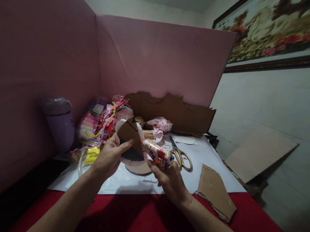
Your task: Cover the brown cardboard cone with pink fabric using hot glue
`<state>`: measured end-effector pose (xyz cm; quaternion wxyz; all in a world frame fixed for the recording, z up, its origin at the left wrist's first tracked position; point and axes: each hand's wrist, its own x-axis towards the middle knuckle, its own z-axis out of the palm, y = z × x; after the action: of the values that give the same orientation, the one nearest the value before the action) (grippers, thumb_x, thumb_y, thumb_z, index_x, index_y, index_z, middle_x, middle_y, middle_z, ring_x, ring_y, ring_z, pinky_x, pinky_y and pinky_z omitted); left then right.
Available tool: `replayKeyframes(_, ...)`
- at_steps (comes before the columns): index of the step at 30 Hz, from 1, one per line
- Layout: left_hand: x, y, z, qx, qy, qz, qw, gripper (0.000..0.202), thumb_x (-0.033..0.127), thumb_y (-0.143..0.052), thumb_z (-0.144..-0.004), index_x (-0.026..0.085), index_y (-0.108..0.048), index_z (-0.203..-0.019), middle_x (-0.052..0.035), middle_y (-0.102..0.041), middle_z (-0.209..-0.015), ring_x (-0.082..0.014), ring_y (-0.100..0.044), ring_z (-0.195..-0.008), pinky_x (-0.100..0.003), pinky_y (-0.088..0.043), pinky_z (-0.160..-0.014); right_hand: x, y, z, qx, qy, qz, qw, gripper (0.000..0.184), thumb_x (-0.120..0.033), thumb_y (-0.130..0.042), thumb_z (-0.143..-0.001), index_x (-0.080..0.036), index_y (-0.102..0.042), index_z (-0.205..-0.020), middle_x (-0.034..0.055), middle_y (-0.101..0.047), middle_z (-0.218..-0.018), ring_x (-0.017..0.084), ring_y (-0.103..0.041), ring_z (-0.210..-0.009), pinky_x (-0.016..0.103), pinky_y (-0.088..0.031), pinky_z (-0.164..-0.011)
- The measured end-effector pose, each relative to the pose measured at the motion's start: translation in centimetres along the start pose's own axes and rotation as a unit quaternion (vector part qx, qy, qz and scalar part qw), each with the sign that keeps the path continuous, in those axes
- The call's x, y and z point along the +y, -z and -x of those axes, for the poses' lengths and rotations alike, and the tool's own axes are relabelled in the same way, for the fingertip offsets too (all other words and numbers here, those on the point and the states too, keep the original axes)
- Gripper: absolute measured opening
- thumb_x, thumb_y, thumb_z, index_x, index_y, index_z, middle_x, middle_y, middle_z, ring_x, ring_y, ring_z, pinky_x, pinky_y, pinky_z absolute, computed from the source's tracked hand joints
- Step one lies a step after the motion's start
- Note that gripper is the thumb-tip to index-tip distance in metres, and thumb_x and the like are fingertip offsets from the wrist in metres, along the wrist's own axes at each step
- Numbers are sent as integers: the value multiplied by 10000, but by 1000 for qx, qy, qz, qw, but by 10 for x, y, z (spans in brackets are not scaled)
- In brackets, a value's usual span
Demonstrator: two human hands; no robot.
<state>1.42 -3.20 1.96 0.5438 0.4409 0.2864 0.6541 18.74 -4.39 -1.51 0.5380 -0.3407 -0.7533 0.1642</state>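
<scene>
My left hand (111, 155) grips a small cardboard piece (130, 132) with its thumb on the front face and its fingers behind. A pale pink rim curves round the piece, and a dark grey area shows lower down. In my right hand (170, 181) is a glue gun (158, 153) with a floral pattern; its nozzle points left, close to the piece's right edge. Whether the nozzle touches it I cannot tell. A round cardboard disc (138, 168) lies just below the held piece. Beyond the glue gun rest gold-handled scissors (185, 160).
Colourful pipe cleaners (112, 114) and wrapped craft supplies heap up at the left, beside a lilac container (59, 124). Crumpled pink fabric (159, 126) lies at the back before torn cardboard (172, 112). Another cardboard piece (215, 190) overlaps the white sheet's (117, 183) right edge.
</scene>
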Motion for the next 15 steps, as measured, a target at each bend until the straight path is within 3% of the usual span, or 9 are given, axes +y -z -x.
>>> replayKeyframes(8,1,0,1,6,0,2,1000,481,209,-780,-617,187,-603,-1064,-51,-732,-912,-215,-679,-827,-329,-538,-777,0,0,1,-18,-37,-4,999,201,-314,-567,-823,-210,-687,-945,40,-690,-719,236,-657,-780,293,-533,-618)
replayKeyframes(15,-3,1,1,-10,6,-11,1000,407,213,-783,-611,170,-620,-981,-41,-731,-879,-195,-677,-801,-291,-529,-755,-1,2,0,-27,-42,-20,999,262,-322,-554,-833,-212,-671,-1040,29,-661,-647,224,-649,-731,282,-524,-595)
